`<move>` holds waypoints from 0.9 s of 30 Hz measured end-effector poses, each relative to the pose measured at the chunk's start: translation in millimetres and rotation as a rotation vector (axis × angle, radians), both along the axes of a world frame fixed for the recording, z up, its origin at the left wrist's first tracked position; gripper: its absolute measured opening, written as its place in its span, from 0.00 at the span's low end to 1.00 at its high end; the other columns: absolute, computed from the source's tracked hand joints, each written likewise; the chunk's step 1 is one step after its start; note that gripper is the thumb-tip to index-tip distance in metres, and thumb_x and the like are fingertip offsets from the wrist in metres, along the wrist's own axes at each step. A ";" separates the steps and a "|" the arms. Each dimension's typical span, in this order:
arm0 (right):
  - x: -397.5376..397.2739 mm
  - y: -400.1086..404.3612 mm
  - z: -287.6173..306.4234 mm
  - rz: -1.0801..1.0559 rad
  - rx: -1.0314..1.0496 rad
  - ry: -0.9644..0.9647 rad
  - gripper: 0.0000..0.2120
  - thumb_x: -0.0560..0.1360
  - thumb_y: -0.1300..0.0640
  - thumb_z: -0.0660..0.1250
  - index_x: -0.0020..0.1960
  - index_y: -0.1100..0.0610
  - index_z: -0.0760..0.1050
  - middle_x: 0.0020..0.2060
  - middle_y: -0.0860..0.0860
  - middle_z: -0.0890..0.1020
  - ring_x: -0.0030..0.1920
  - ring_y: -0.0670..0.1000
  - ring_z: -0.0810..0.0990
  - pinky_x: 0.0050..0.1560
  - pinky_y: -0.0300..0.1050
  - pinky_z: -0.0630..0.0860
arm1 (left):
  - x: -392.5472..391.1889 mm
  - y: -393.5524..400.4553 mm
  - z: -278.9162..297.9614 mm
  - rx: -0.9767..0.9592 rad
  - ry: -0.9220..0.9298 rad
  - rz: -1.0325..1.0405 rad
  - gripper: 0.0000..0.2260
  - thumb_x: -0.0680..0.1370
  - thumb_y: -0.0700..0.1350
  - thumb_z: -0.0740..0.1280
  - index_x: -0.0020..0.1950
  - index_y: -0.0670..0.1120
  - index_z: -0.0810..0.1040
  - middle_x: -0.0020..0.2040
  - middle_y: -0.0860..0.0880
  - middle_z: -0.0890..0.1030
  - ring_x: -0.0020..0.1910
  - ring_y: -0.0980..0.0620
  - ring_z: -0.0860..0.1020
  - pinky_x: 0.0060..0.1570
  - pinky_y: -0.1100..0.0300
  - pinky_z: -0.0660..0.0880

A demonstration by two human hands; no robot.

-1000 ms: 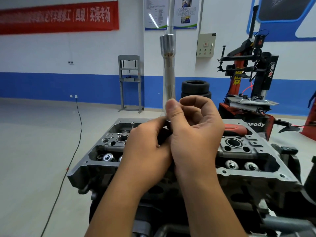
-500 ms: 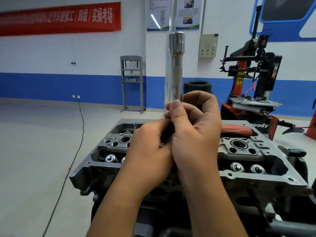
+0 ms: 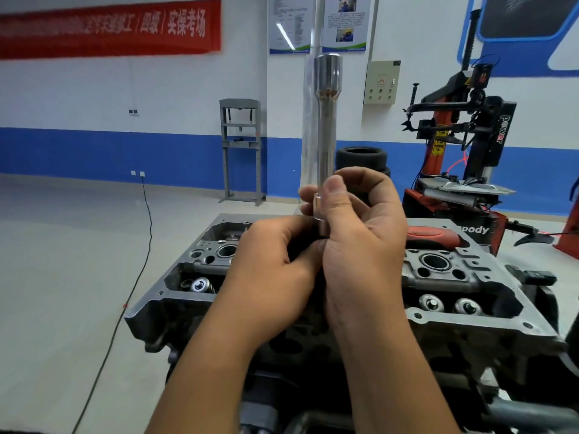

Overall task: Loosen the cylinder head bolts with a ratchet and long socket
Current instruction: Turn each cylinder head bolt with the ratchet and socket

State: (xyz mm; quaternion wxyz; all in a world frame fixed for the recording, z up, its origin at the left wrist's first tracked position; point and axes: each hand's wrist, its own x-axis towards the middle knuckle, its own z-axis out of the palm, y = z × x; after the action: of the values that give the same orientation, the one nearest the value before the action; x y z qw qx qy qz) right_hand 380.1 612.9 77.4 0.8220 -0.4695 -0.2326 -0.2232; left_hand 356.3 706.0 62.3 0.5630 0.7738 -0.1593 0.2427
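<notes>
While one long socket (image 3: 326, 126) is held upright above the cylinder head (image 3: 463, 296), its lower end is pinched by the right hand (image 3: 360, 233), thumb and curled fingers closed round it. Just below that grip, something dark and hidden is clasped by the left hand (image 3: 272, 264). One chrome shaft is seen, slim, with a wider barrel on top. One red handle (image 3: 432, 234) lies right of the grip.

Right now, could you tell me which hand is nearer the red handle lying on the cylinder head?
Right. The right hand is just beside the red handle; the left hand sits farther away.
</notes>
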 end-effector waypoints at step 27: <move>0.3 -2.7 0.8 0.037 0.000 0.045 0.05 0.78 0.54 0.74 0.46 0.53 0.79 0.37 0.52 0.84 0.39 0.47 0.83 0.43 0.42 0.81 | -0.8 -3.9 2.1 -0.041 0.006 0.091 0.07 0.78 0.39 0.73 0.49 0.50 0.87 0.41 0.55 0.88 0.42 0.58 0.87 0.42 0.54 0.83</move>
State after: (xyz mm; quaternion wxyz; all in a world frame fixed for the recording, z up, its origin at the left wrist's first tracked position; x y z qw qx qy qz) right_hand 380.4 610.2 78.2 0.8309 -0.4702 -0.2226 -0.1974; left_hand 355.5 702.2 64.4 0.5678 0.7692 -0.1170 0.2689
